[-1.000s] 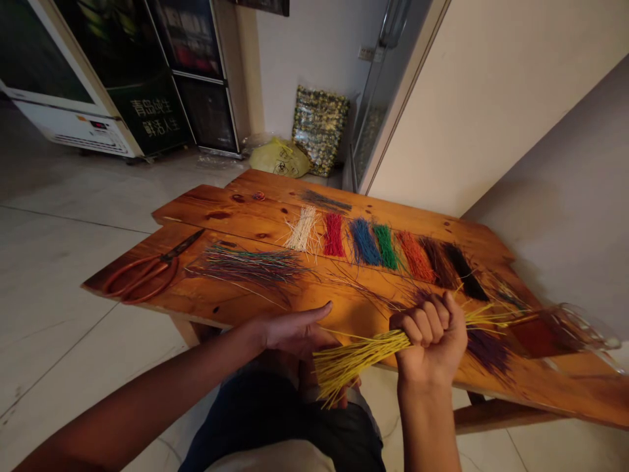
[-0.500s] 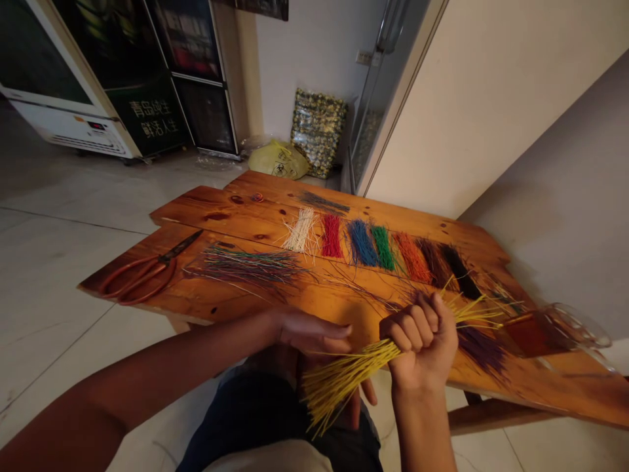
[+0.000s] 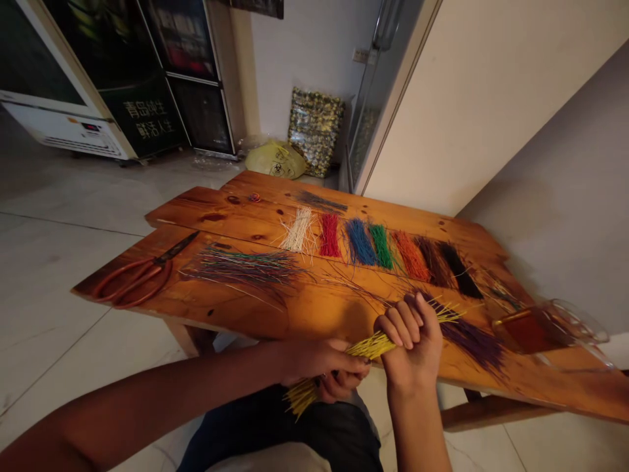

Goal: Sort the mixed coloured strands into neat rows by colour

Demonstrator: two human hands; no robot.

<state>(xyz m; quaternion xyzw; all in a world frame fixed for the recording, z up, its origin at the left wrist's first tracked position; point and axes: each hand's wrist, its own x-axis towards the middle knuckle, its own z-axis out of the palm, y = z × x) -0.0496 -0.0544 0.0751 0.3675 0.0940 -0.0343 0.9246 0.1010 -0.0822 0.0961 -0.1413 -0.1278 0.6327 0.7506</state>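
A bundle of thin yellow strands (image 3: 369,347) slants across my lap at the table's front edge. My right hand (image 3: 410,328) is wrapped round its upper part, with short ends poking out past the thumb. Lower down, my left hand (image 3: 334,368) has closed round the same bundle, and the loose lower ends fan out below it. Purple strands (image 3: 474,344) lie on the table just beyond my right hand. A mixed-colour heap of strands (image 3: 246,267) rests on the wood to the left of both hands.
Separate bundles run along the wooden table (image 3: 304,314): white (image 3: 298,231), red (image 3: 329,235), blue (image 3: 361,241), green (image 3: 381,246), orange (image 3: 411,254), brown (image 3: 435,262) and black (image 3: 460,270). Scissors (image 3: 142,275) lie at the left end, a clear container (image 3: 535,328) at the right.
My left hand has gone from open beside the yellow strands to closed round their lower part. The bundle's spread end is gathered narrower. My right hand keeps its hold.
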